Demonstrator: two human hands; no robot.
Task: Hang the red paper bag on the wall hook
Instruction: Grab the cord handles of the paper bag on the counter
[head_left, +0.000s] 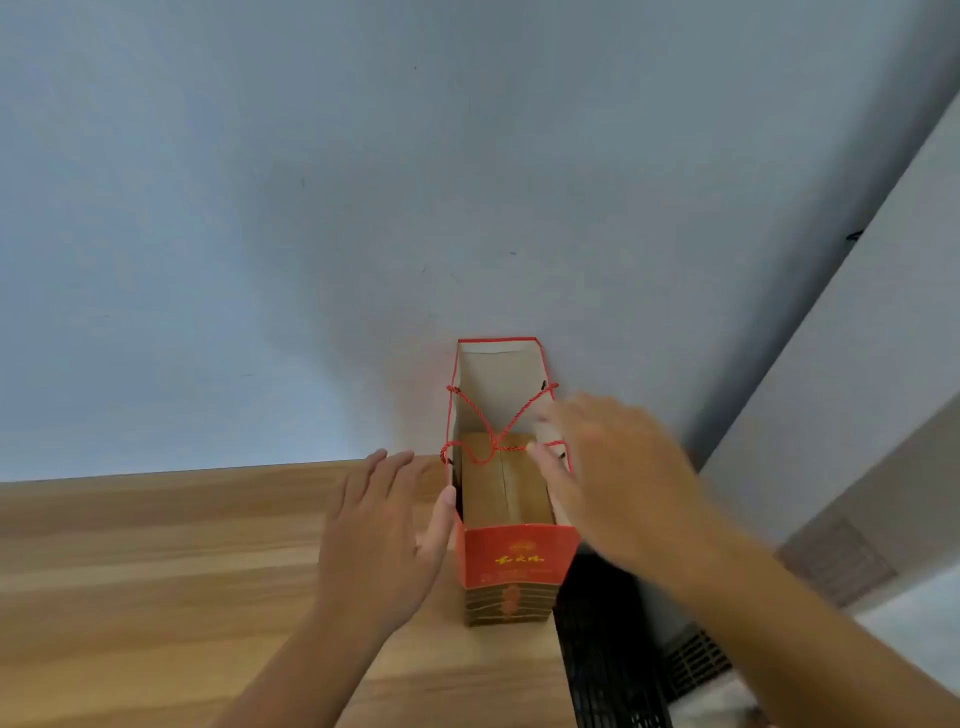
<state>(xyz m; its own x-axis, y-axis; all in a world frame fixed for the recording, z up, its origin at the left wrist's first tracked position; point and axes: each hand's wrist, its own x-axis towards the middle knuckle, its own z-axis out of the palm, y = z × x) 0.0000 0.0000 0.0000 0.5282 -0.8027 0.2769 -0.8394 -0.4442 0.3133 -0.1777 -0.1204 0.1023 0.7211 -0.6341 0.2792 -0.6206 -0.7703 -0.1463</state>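
Tall red paper bag standing upright at the far right edge of the pale wooden worktop, against the grey wall. Left hand spread flat beside it, right hand open and blurred at the rim, pinching nothing. Twisted red cord handles crossed inside the mouth. Likely snags: tangled cords, bag tipping off edge. Hook unseen.

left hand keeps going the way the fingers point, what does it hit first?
Probably the wall. The left hand lies flat beside the red paper bag, fingers aimed along its side toward the far edge of the wooden table. Depth is unclear.
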